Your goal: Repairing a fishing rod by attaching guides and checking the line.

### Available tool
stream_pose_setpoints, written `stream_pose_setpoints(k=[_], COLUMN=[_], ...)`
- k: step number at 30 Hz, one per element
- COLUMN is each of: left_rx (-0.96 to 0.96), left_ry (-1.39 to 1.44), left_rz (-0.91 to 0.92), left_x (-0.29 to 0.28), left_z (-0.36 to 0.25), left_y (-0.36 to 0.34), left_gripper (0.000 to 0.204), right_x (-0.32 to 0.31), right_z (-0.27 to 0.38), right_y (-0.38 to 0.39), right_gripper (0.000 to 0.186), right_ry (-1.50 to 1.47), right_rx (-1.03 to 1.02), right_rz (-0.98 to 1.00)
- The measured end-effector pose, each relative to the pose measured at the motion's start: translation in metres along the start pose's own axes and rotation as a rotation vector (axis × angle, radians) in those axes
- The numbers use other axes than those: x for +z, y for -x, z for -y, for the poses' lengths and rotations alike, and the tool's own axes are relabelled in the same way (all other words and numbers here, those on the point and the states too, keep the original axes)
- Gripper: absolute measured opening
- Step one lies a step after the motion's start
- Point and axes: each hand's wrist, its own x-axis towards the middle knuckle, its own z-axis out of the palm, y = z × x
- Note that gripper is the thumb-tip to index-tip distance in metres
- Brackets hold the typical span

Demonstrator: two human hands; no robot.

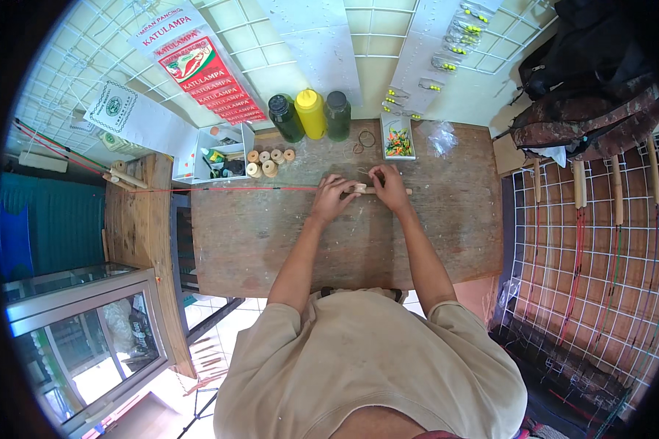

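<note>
A thin red fishing rod (271, 189) lies level across the wooden table (285, 241), its pale wooden handle (408, 192) toward the right. My left hand (334, 196) is closed round the rod where a light wooden reel piece (359, 188) sits on the handle. Just right of it, my right hand (389, 186) is closed in a pinch above the handle. A fine, line-like loop shows by its fingertips, too small to make out surely. The rod's thin end reaches left past the table's edge.
Several wooden spools (269, 164) stand by a white box of supplies (212, 157). Behind are two dark bottles (285, 121) and a yellow squeeze bottle (310, 117). A small box of colourful floats (399, 143) sits back right. More rods (580, 183) hang on the right rack.
</note>
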Motion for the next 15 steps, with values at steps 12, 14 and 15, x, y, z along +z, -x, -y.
stream_pose_setpoints(k=[12, 14, 15], left_rx=[0.035, 0.031, 0.025], left_ry=[-0.103, -0.096, -0.089], left_rz=[-0.099, -0.104, -0.109], left_x=[0.005, 0.005, 0.005], left_z=[-0.002, 0.0, 0.001], left_y=[0.001, 0.001, 0.001], left_gripper=[0.037, 0.037, 0.037], right_x=[-0.029, -0.027, -0.027], right_z=[0.011, 0.016, 0.019], right_y=[0.04, 0.04, 0.041], right_gripper=[0.01, 0.011, 0.01], right_ry=[0.026, 0.095, 0.11], right_rx=[-0.002, -0.032, -0.05], right_rz=[0.133, 0.113, 0.128])
